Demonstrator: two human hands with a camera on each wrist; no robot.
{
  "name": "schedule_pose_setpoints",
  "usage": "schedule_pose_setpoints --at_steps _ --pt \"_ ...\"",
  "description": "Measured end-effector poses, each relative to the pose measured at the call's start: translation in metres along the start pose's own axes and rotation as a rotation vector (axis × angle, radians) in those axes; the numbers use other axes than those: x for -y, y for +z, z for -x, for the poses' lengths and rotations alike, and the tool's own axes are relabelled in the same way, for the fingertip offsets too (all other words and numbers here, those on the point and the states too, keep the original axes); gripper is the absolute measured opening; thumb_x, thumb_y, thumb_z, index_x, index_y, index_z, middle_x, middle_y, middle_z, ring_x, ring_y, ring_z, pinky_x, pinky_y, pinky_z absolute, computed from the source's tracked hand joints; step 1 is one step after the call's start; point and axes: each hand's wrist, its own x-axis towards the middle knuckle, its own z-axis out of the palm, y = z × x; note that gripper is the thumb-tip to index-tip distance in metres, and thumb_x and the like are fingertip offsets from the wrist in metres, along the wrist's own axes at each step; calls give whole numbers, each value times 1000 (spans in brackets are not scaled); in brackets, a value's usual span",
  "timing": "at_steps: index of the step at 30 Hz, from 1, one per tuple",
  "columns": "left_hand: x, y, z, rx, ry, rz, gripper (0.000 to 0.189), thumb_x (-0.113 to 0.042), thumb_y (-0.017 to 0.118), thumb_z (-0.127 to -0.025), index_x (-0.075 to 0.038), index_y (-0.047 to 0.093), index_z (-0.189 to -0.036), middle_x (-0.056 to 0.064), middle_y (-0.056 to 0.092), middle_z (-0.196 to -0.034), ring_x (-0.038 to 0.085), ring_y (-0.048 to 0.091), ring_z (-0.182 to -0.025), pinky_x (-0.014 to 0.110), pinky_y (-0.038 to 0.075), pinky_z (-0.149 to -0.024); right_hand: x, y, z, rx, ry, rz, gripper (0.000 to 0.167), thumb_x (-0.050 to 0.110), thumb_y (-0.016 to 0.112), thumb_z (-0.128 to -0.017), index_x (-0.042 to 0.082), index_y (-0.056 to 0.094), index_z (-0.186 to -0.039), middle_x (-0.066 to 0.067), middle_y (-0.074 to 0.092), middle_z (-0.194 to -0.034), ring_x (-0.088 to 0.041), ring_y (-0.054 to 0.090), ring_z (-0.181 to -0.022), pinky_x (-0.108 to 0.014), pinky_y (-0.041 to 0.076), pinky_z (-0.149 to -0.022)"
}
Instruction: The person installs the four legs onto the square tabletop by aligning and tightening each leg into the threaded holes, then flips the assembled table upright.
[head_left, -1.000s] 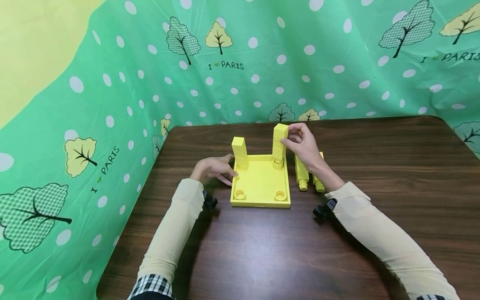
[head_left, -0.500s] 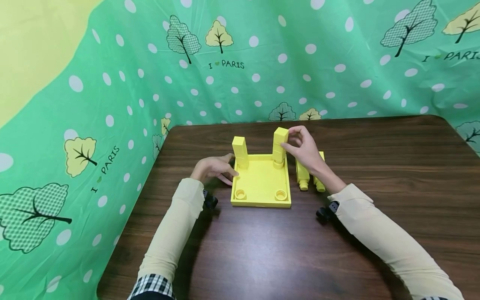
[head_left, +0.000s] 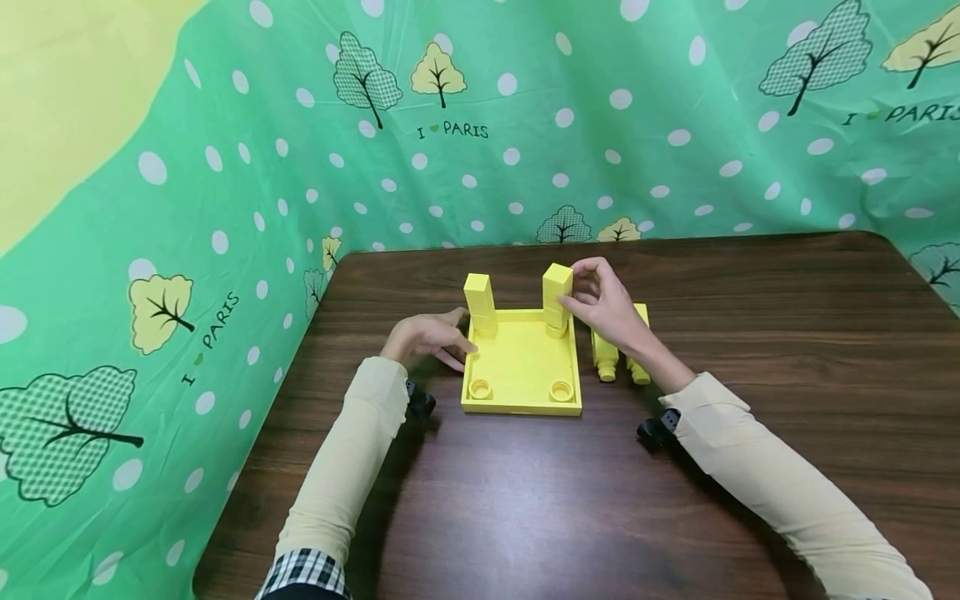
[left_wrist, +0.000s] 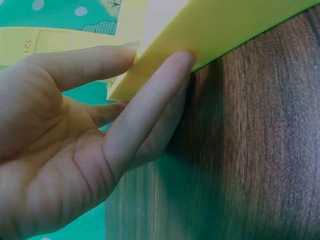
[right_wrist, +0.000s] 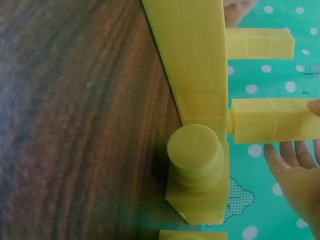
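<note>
An upturned yellow toy table top (head_left: 517, 358), square with a raised rim, lies on the table. My left hand (head_left: 431, 333) holds its left edge; in the left wrist view, the thumb is over the rim and the fingers lie along the outer wall (left_wrist: 150, 67). My right hand (head_left: 607, 304) pinches the upper part of a square yellow table leg (head_left: 557, 287) between thumb and fingers. That leg stands at the far right socket, a narrow neck (right_wrist: 231, 121) showing at its base in the right wrist view. Another leg (head_left: 480, 300) stands upright in the far left corner.
Two loose yellow legs (head_left: 604, 358) lie right of the table top, partly behind my right hand and wrist. Round sockets (head_left: 561, 391) sit in both near corners. Dark wooden table (head_left: 495, 500) surrounds everything; a green patterned cloth (head_left: 450, 192) hangs behind and to the left.
The leg in my right hand has come down toward the far right socket, and the hand has lowered with it. My left hand keeps its place on the table top.
</note>
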Motion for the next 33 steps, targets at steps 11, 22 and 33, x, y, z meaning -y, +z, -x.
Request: schedule_pose_setpoints --at_steps 11,22,33 --pt "0 2 -1 -4 -2 -5 98 -4 62 -91 -23 -11 -154 19 48 -125 27 61 -100 39 58 -85 8 0 -6 34 -22 14 39 25 48 -101 6 50 -135 -11 48 -139 -17 45 -127 -42 40 -106" --pt "-1 1 -1 -8 3 -6 97 -4 62 -91 -24 -11 -154 20 49 -123 27 61 -96 39 59 -85 8 -3 -7 -17 20 -140 36 25 59 -96 2 52 -124 2 54 -117 -9 51 -108 -16 46 -86" --pt "0 0 -1 -13 -2 -10 96 -5 62 -92 -24 -9 -154 19 50 -119 26 60 -92 39 59 -85 9 -2 -4 -62 52 -19 40 22 67 -90 4 47 -119 2 50 -108 -10 53 -99 -16 48 -76"
